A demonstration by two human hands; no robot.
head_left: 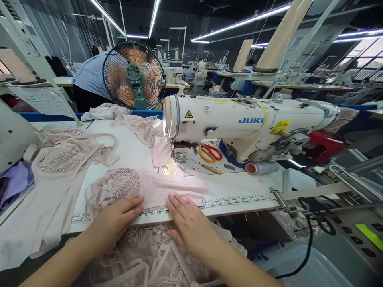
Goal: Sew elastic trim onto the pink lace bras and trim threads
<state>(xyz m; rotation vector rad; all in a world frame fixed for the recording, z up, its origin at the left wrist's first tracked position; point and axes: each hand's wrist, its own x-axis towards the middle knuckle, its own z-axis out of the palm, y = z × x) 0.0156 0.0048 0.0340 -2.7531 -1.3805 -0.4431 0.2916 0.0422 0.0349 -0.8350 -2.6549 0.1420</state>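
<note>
A pale pink bra (169, 185) with a lace cup (118, 185) lies on the white sewing table, its smooth wing stretching right below the needle area. My left hand (115, 219) rests on the lower edge of the cup, fingers extended. My right hand (193, 225) lies flat on the wing's front edge with its fingers stretched out. Behind the wing, the lit needle of a white sewing machine (215, 119) stands above a pink fabric piece (160, 151), which reaches to the presser foot. A printed ruler strip (230, 202) runs along the table's front edge.
Orange-handled scissors (207, 153), red-handled scissors (216, 151) and a wooden-handled tool (212, 169) lie under the machine arm. More pink bras (60, 157) are heaped on the left. Lace pieces (155, 255) fill the space below the table edge. A fan (133, 75) stands behind.
</note>
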